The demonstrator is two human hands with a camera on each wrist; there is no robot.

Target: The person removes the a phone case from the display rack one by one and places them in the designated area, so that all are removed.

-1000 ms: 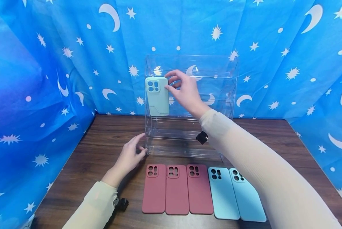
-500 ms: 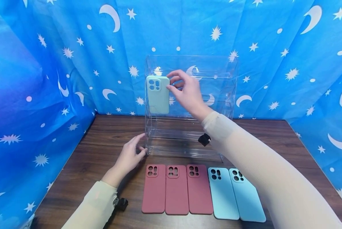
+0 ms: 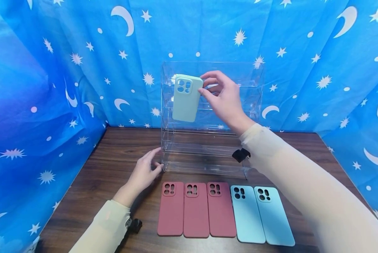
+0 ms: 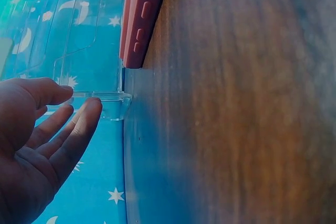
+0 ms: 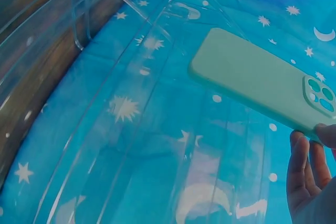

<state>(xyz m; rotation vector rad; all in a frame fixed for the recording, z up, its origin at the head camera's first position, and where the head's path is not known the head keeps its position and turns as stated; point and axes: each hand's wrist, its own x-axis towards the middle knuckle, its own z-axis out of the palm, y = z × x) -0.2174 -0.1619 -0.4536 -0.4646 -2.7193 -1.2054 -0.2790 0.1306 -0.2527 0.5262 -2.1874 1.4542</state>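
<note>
1. Right hand [image 3: 225, 100] pinched the mint phone case [image 3: 186, 98] by its top corner beside the camera cutout, thumb and fingertips curled on the edge; the case hung slightly tilted in front of the clear acrylic rack's [image 3: 255, 105] upper shelves.
2. Case looked light, soft and bendy, matte and not slippery; an edge pinch likely suffices, better across both long sides.
3. Left hand [image 3: 143, 174] lay relaxed and uncurled, fingertips touching the rack's lower left corner, gripping nothing.
4. In front of the rack: three maroon cases [image 3: 196, 209] and two light blue cases [image 3: 261, 214] flat on the wooden table [image 3: 91, 182].
5. The rack's shelf lips could catch the case's bottom edge.
</note>
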